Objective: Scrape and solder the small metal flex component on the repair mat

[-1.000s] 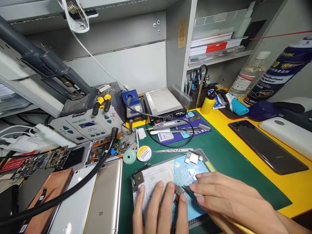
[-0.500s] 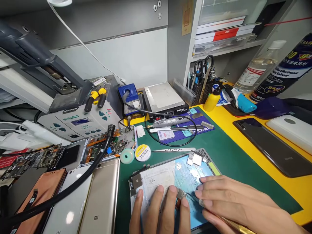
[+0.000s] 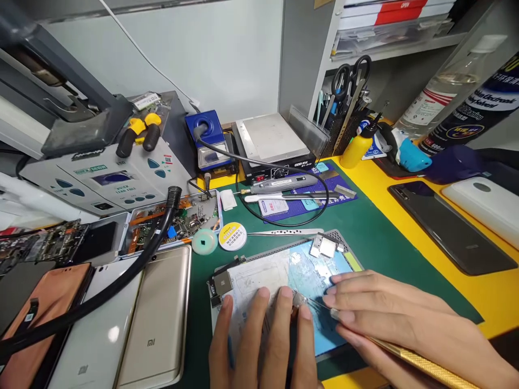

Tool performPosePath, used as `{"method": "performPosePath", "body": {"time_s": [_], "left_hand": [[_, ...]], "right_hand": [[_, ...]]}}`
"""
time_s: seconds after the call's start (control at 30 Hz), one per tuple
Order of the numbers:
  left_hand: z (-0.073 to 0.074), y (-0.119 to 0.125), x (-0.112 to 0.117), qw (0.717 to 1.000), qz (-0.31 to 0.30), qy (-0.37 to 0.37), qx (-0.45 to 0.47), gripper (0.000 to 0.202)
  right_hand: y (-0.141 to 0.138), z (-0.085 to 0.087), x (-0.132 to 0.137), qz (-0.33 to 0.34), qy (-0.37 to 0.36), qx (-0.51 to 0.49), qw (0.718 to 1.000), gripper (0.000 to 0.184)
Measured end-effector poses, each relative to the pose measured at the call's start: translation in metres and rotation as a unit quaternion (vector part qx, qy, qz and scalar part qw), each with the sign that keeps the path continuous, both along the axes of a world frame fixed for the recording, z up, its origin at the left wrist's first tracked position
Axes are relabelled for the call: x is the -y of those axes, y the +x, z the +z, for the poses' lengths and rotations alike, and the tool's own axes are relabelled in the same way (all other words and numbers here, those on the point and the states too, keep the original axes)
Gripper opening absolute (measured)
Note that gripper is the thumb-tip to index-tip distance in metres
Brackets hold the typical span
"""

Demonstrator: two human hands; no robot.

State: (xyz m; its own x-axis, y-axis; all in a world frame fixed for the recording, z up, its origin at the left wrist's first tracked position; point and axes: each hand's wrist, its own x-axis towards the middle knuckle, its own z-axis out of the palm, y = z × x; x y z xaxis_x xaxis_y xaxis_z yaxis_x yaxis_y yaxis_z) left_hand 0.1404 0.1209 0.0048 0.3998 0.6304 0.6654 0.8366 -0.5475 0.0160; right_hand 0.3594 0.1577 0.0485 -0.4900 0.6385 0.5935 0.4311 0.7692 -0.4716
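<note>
My right hand (image 3: 389,316) is clenched on a gold-handled pick (image 3: 421,368), its handle running back past my palm toward 4 o'clock and its thin tip reaching toward 10 o'clock. The tip ends at or just beside a small metal part with a flex cable (image 3: 298,299); I cannot tell if they touch. My left hand (image 3: 263,337) is not closed on anything I can make out: its fingers are spread and bear down on the work, with the little metal part beside the last finger. Whether that finger pins it, I cannot tell. Both hands sit on a blue repair mat (image 3: 320,319) in a grey perforated tray (image 3: 340,235), with the tray's near edge under my right hand at 6 o'clock. A film sheet (image 3: 259,281) covers the mat's left part at 10 o'clock, a square metal piece (image 3: 222,282) lies at its left edge at 9 o'clock, and a metal shield (image 3: 324,247) sits at its top edge at 12 o'clock. Fine tweezers (image 3: 284,232) lie just past the tray's far rim. At 3 o'clock, the green bench mat (image 3: 395,254) runs out to its edge on the yellow bench top (image 3: 480,294).
</note>
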Motion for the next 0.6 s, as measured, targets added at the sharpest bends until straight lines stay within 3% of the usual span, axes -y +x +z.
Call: {"method": "performPosePath", "body": {"time_s": [0.17,0.4,0.6], "left_hand": [[0.0017,-0.0014,0.0012,1.000,-0.009,-0.013,-0.008,0.054],[0.0017,-0.0014,0.0009,1.000,-0.010,-0.016,-0.002,0.056],[0.0027,-0.0004,0.0024,1.000,-0.005,-0.019,-0.004,0.058]], "right_hand": [[0.0047,0.0037,-0.0038,0.052,0.012,0.041,0.998,0.022],[0.0051,0.0046,-0.0015,0.055,0.021,0.081,0.995,0.015],[0.0029,0.0058,0.0008,0.031,0.036,0.056,0.997,0.013]]}}
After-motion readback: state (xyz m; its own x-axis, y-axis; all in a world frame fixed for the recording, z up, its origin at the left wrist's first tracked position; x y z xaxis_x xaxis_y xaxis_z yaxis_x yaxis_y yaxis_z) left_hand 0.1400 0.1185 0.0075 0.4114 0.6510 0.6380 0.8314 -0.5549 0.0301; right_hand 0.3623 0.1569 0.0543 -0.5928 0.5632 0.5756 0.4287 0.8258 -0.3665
